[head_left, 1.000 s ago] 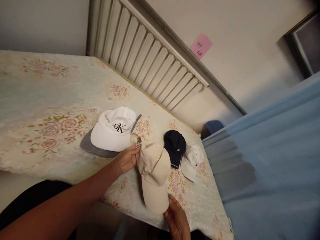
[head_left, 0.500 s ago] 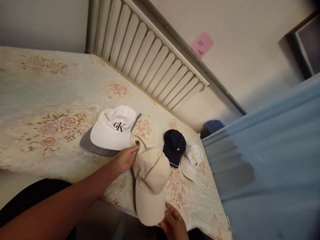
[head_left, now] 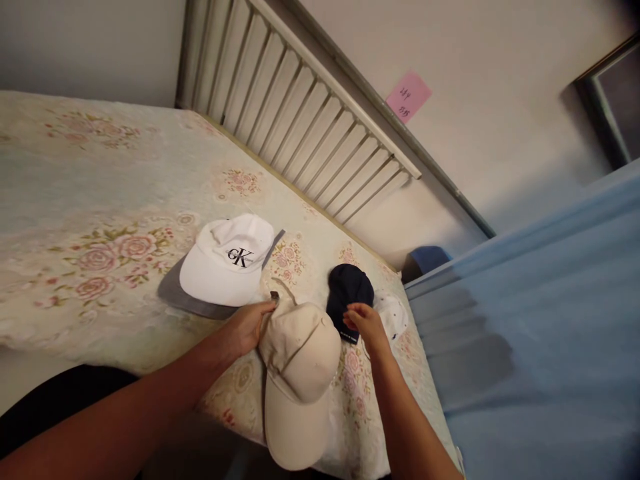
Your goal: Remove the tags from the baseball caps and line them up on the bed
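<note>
My left hand (head_left: 250, 327) is closed on the back edge of a beige baseball cap (head_left: 303, 353), with the thumb beside the metal buckle of its strap. The cap is tilted, brim toward me, at the bed's near edge. Above the brim of a navy cap (head_left: 347, 287), my right hand (head_left: 367, 323) has its fingers loosely bent and apart, with nothing visible in them. Whether it touches the navy cap I cannot tell. Partly hidden behind that hand is a white cap (head_left: 393, 317). Left of the beige cap lies a white cap with black letters (head_left: 230, 257), resting over a grey brim (head_left: 185, 297).
A floral-covered bed (head_left: 120, 193) spreads under the caps. A white radiator (head_left: 300, 113) runs along the wall behind, with a pink note (head_left: 409, 98) above it. The blue curtain (head_left: 540, 320) hangs at the right, near a dark blue object (head_left: 427, 259).
My right hand has left the beige cap's brim and moved up and away to over the navy cap. My left hand still holds the beige cap, which has shifted slightly down.
</note>
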### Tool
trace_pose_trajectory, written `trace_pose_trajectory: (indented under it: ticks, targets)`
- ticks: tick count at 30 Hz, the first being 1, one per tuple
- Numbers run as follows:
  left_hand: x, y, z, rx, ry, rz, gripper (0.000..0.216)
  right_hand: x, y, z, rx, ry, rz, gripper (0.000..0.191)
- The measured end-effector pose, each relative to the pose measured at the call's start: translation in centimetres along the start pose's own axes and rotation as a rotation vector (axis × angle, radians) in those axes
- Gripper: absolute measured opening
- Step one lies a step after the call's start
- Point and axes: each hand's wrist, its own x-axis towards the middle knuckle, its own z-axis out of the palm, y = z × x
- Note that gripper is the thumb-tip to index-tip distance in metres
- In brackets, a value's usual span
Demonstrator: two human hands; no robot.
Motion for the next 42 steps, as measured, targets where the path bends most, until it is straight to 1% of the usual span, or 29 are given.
trace_pose_trajectory:
  ticks: [2, 4, 7, 9, 11, 13, 15, 17, 20, 23, 24, 26, 28, 29, 31, 33, 36, 38, 40, 42]
  targets:
    - [-0.1, 0.0, 0.1, 0.000, -0.012, 0.003, 0.020, 2.7, -1.6, 2.3, -0.051, -0.164, -0.005, 0.025]
    - [-0.2, 0.1, 0.3, -0.005, -0.017, 0.010, 0.019, 4.7, -2.4, 4.8, -0.128, -0.319, -0.005, 0.018]
    - [-0.1, 0.1, 0.3, -0.005, -0.041, 0.022, 0.018, 6.7, -2.8, 8.1, -0.286, -0.474, 0.003, 0.010]
    - [0.0, 0.0, 0.1, -0.001, -0.060, 0.029, 0.016, 7.3, -2.5, 9.7, -0.376, -0.526, 0.004, 0.011]
    - [0.1, 0.0, 0.0, -0.001, -0.074, 0.023, 0.015, 7.4, -2.1, 10.8, -0.438, -0.547, -0.002, 0.014]
    - [0.1, -0.1, -0.1, 0.011, -0.081, 0.013, 0.014, 7.1, -1.7, 11.5, -0.471, -0.548, -0.011, 0.016]
    - [0.0, -0.1, -0.1, 0.042, -0.080, 0.010, 0.013, 6.5, -1.5, 11.5, -0.467, -0.530, -0.024, 0.015]
    - [-0.2, -0.1, -0.1, 0.074, -0.079, 0.018, 0.012, 6.0, -1.6, 10.9, -0.430, -0.491, -0.041, 0.013]
    - [-0.3, -0.2, -0.1, 0.073, -0.084, 0.025, 0.013, 5.4, -1.8, 9.1, -0.319, -0.397, -0.063, 0.013]
    - [0.1, -0.3, -0.5, 0.053, -0.144, 0.045, 0.014, 4.7, -2.1, 7.0, -0.149, -0.306, -0.075, 0.010]
    - [0.3, -0.4, -0.6, 0.054, -0.164, 0.052, 0.013, 4.4, -2.3, 6.4, -0.081, -0.282, -0.077, 0.011]
    - [0.5, -0.5, -0.9, 0.061, -0.183, 0.062, 0.010, 3.4, -2.7, 5.2, 0.050, -0.247, -0.079, 0.023]
    - [0.3, -0.6, -1.1, 0.060, -0.189, 0.072, 0.008, 2.1, -3.3, 4.2, 0.152, -0.236, -0.077, 0.036]
    - [0.1, -0.7, -1.1, 0.060, -0.202, 0.077, 0.007, 1.3, -3.6, 3.7, 0.207, -0.244, -0.070, 0.039]
    - [-0.7, -0.9, -1.0, 0.070, -0.242, 0.074, 0.007, -0.4, -4.3, 2.8, 0.337, -0.286, -0.054, 0.039]
    - [-1.9, -1.2, -0.7, 0.104, -0.282, 0.062, 0.005, -2.4, -5.1, 1.8, 0.463, -0.338, -0.052, 0.034]
    - [-4.0, -1.6, 0.4, 0.171, -0.343, 0.060, 0.006, -5.3, -6.3, 0.0, 0.546, -0.369, -0.089, 0.029]
    - [-5.4, -1.5, 1.8, 0.223, -0.393, 0.064, 0.009, -7.1, -7.4, -1.2, 0.571, -0.368, -0.120, 0.029]
    - [-6.7, -0.7, 3.8, 0.289, -0.438, 0.076, 0.012, -8.3, -8.8, -2.5, 0.597, -0.364, -0.160, 0.027]
    - [-7.8, 0.7, 6.3, 0.387, -0.480, 0.107, 0.011, -9.0, -10.6, -3.7, 0.632, -0.344, -0.230, 0.025]
